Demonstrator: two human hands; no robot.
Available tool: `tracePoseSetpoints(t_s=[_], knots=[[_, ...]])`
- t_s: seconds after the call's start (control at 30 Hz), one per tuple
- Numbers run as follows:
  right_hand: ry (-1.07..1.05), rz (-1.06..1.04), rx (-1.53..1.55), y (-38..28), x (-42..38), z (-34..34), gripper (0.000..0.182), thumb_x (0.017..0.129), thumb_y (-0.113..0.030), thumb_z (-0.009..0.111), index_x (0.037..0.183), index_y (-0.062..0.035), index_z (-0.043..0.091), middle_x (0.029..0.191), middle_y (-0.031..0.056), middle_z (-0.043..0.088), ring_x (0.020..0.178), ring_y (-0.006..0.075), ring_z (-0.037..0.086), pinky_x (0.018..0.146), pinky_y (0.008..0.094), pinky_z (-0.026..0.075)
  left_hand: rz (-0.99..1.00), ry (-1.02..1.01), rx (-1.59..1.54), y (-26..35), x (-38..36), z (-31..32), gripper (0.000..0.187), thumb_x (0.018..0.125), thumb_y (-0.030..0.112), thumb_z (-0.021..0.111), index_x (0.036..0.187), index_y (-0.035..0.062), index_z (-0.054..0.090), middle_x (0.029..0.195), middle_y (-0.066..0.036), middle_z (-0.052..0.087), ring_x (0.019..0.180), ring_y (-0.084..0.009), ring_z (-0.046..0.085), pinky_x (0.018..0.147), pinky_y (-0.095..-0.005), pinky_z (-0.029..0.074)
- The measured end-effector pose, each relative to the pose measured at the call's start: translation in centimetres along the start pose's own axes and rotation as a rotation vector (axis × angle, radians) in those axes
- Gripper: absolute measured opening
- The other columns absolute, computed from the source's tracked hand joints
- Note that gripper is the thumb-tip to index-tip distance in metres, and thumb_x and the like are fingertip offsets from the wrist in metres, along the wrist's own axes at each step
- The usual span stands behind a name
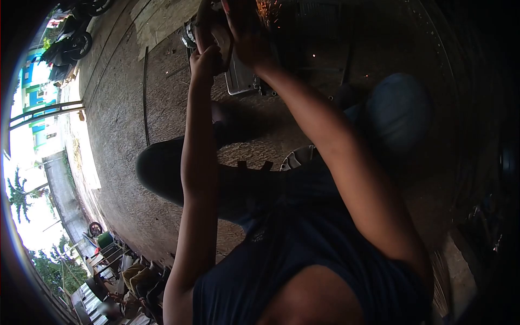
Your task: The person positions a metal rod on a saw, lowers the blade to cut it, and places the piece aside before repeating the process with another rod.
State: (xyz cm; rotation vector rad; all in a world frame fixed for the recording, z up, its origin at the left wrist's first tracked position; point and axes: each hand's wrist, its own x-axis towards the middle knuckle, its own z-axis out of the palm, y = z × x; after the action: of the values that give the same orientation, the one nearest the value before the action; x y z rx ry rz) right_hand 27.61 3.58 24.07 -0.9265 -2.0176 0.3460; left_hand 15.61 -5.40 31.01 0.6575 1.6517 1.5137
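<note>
At the top of the view, a machine that looks like a cut-off saw stands on the ground, with a loop handle [205,33] and a silver metal base [242,89]. My left hand [207,62] is closed around the lower end of that handle. Close by on the right, my right hand [248,47] lies against or beside the machine, its fingers stretched toward the top edge; shadow hides what they touch. Orange sparks [268,12] fly just beyond it. The blade and whatever it cuts are out of sight.
My bent knee [162,168] in dark trousers lies below the machine. A thin dark rod [145,97] rests on the rough concrete floor. Motorcycles [78,46] stand at upper left, and assorted clutter [130,276] piles up at lower left. Deep shadow covers the right side.
</note>
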Motion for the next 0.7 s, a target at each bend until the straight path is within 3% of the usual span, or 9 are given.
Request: tracePoseSetpoints(t_s=[0.13,0.2,0.33,0.43,0.63,0.7], knots=[[-0.162,0.094,-0.080,-0.6,-0.3,-0.6,0.073,0.091,-0.016,0.050,0.159,-0.0275,0.024,0.144,0.0406,0.034,0.104,0.0550,0.060,0.082,0.0563,0.055,-0.007,0.008,0.015,-0.1,0.0,-0.1,0.015,0.082,0.010,0.073,0.087,0.0010,0.062,0.070,-0.004,0.063,0.055,-0.0142,0.061,0.050,-0.0286,0.048],[0.026,0.000,-0.154,0.2,-0.3,0.6,0.070,0.091,-0.017,0.051,0.157,-0.0263,0.029,0.141,0.0391,0.038,0.107,0.0519,0.060,0.083,0.0537,0.054,0.000,-0.003,0.005,-0.3,0.1,-0.1,0.015,0.081,0.010,0.073,0.087,0.0009,0.062,0.070,-0.004,0.063,0.055,-0.0143,0.061,0.050,-0.0287,0.048],[0.036,-0.003,-0.291,-0.7,-0.2,-0.6,0.069,0.090,-0.018,0.052,0.156,-0.0250,0.033,0.140,0.0378,0.040,0.109,0.0494,0.059,0.085,0.0513,0.054,0.017,0.008,0.019,-0.4,0.1,-0.2,0.016,0.081,0.010,0.073,0.088,0.0004,0.063,0.072,-0.005,0.063,0.056,-0.0145,0.062,0.051,-0.0286,0.049],[0.068,-0.034,-0.139,-1.1,-0.1,-1.5,0.071,0.089,-0.019,0.054,0.156,-0.0250,0.032,0.140,0.0369,0.041,0.113,0.0488,0.057,0.087,0.0505,0.053,0.022,0.009,0.018,-0.7,0.3,-0.3,0.016,0.081,0.011,0.073,0.088,0.0000,0.063,0.072,-0.005,0.064,0.057,-0.0145,0.062,0.051,-0.0286,0.049],[-0.052,0.078,-0.119,-1.8,-0.5,-2.7,0.072,0.089,-0.019,0.053,0.157,-0.0252,0.029,0.141,0.0353,0.041,0.114,0.0498,0.055,0.082,0.0506,0.055,0.007,0.031,0.047,-1.0,0.5,-0.3,0.016,0.081,0.011,0.072,0.088,0.0000,0.064,0.071,-0.005,0.064,0.058,-0.0144,0.062,0.052,-0.0288,0.049],[-0.193,0.105,-0.208,-2.0,-0.5,-3.2,0.072,0.090,-0.019,0.053,0.157,-0.0251,0.028,0.141,0.0346,0.041,0.107,0.0494,0.059,0.079,0.0499,0.056,0.008,0.021,0.034,-1.0,0.5,-0.3,0.015,0.081,0.011,0.072,0.088,0.0002,0.064,0.071,-0.005,0.064,0.058,-0.0143,0.063,0.052,-0.0288,0.049]])
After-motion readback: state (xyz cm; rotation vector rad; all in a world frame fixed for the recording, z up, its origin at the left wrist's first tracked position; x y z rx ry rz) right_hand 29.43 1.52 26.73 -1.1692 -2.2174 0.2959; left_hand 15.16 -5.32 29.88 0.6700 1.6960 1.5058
